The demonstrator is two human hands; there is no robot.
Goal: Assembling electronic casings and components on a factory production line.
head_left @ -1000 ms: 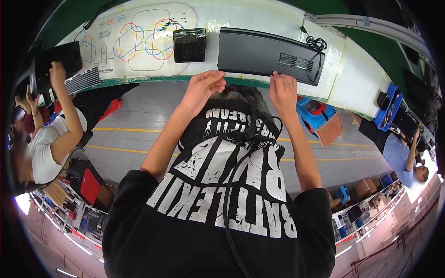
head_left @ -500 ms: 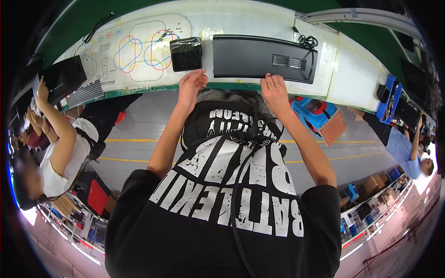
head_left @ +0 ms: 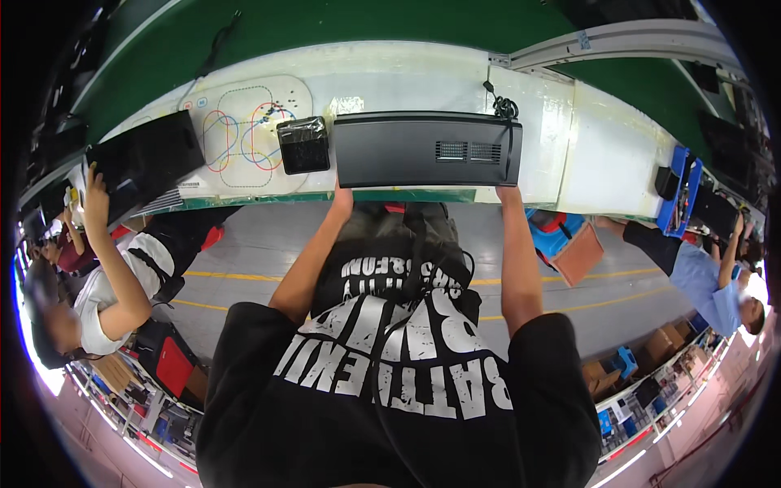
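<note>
A long, flat black case (head_left: 399, 154) with two vent grilles lies lengthwise before me over the white worktable, near its front edge. My left hand (head_left: 343, 198) grips the case's near left corner, its fingers mostly hidden by it. At the near right corner, my right hand (head_left: 508, 195) holds the other end, fingers tucked out of sight. A coiled black cable (head_left: 504, 106) sits by the far right corner, and a strand runs down over the case. Just left of the case stands a small, shiny black box (head_left: 303, 146).
A printed mat (head_left: 268, 180) with coloured loops and small dark bits lies left of the box. Further left, a co-worker's hand holds a black panel (head_left: 150, 167). A blue tray (head_left: 680, 191) stands at the far right. A metal rail (head_left: 618, 39) crosses behind.
Both hands have moved from the near edge onto the case's two ends and taken hold. The case now sits closer to the small box. The co-worker's black panel has shifted right.
</note>
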